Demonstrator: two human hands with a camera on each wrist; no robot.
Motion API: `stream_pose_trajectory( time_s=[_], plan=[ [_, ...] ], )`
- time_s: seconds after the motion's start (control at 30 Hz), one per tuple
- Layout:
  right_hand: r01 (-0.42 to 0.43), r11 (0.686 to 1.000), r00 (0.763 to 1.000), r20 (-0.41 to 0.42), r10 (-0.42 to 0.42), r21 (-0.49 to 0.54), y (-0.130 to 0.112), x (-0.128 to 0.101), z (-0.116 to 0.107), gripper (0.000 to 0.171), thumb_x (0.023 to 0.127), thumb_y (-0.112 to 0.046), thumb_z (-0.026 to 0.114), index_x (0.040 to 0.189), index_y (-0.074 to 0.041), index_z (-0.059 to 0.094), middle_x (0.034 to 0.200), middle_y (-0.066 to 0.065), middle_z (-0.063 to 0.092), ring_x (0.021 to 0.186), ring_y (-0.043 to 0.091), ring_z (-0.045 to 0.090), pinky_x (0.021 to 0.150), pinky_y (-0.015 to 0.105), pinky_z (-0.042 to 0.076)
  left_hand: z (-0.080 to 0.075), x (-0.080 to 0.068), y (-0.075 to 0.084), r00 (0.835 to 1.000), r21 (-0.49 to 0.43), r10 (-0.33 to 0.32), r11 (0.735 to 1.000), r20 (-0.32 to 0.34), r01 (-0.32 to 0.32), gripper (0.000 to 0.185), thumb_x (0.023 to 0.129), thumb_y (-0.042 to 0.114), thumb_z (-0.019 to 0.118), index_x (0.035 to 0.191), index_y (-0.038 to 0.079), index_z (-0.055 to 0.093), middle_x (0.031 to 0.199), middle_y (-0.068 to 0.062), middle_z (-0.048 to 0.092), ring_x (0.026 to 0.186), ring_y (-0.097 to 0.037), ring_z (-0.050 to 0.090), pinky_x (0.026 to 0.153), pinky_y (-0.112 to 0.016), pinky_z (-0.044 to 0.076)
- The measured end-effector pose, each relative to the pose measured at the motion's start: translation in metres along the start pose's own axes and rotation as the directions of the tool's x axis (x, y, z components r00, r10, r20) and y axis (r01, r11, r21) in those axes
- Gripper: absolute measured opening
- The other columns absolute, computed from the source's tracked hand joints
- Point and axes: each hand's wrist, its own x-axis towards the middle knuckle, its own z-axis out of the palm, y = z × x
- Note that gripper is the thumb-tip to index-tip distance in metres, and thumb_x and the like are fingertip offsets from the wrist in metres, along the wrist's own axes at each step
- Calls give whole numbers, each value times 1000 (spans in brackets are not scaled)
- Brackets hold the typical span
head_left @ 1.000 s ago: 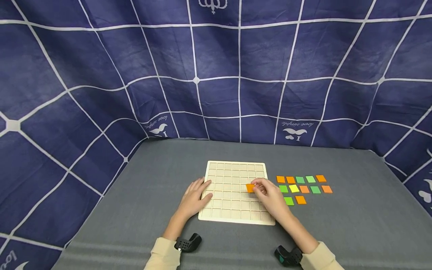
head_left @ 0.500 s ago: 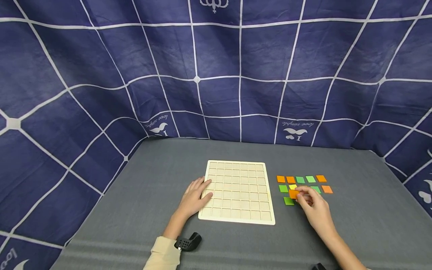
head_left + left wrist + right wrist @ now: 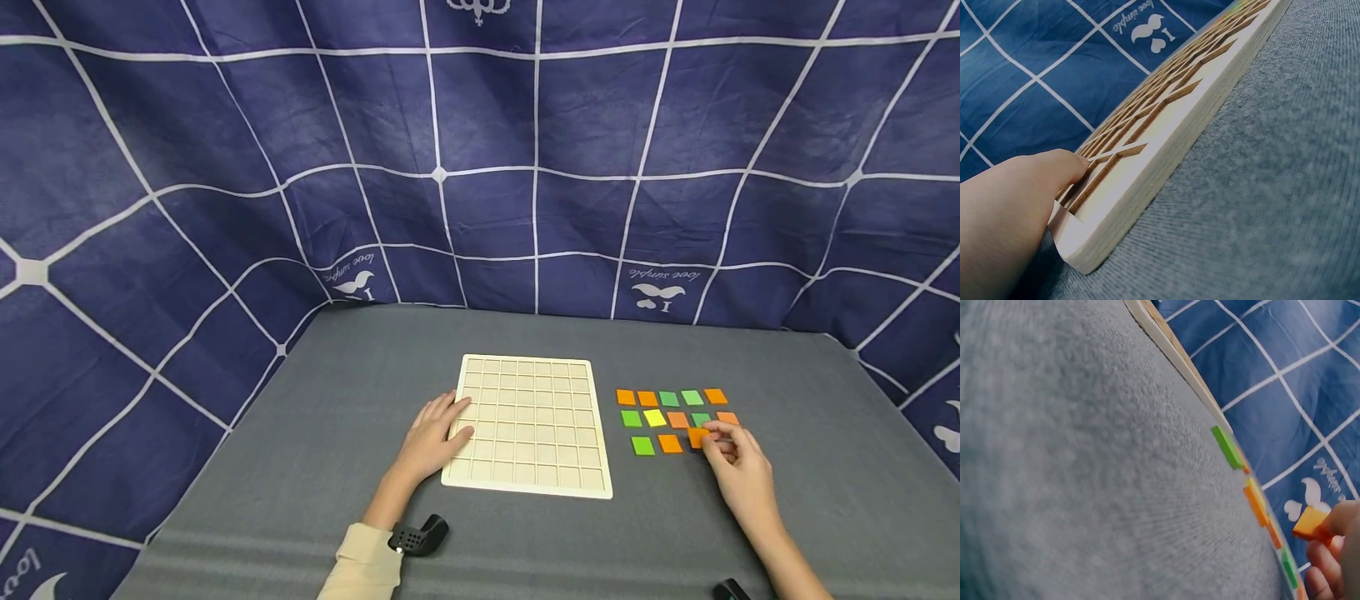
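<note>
Head view. Grid board (image 3: 529, 425), pale wood, flat on the grey table (image 3: 300, 467): every cell that shows is bare, no tile seated. Coloured tiles (image 3: 670, 410) are laid in rows on the table just right of the board, orange, green and one yellow; the near row is short, a green and an orange tile with a third being added. Judged state of work: the board is emptied as far as can be seen, and the tile in hand is not yet put down. Orange tile (image 3: 698, 437) is pinched between thumb and fingertips of the right hand (image 3: 738, 471), at the right end of the near row, next to the orange tile there. Left hand (image 3: 433, 437) is laid flat, fingers straight, over the board's left edge.

Left wrist view. Board edge (image 3: 1166, 150) is seen side-on, its cut-out cells empty; a fingertip is pressed on its top face near the corner, nothing gripped.

Right wrist view. Orange tile (image 3: 1311, 525) is held tilted and clear of the cloth in a closed pinch grip by the right hand (image 3: 1335, 562), above the line of tiles (image 3: 1254, 503) seen edge-on.
</note>
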Motion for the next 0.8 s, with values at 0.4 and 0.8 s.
stream_pose_trajectory(
  time_s=[0.4, 0.8],
  plan=[
    [111, 981, 980, 179, -82, -160, 7, 3, 7, 25, 87, -17, 58, 107, -3, 60, 88, 8, 53, 65, -10, 37, 53, 16, 40, -2, -3, -4, 1000, -22, -2, 1000, -12, 2, 52, 88, 40, 51, 134, 18, 44, 144, -11, 35, 137, -28, 26, 114, -46, 16],
    [142, 974, 984, 133, -120, -175, 8, 1, 7, 22, 85, -15, 61, 101, 0, 62, 83, 6, 51, 65, -7, 34, 53, 17, 35, -1, 1, -2, 1000, 4, 6, 1000, -7, -6, 53, 87, 41, 50, 134, 18, 45, 144, -11, 36, 136, -28, 27, 114, -46, 16]
  ],
)
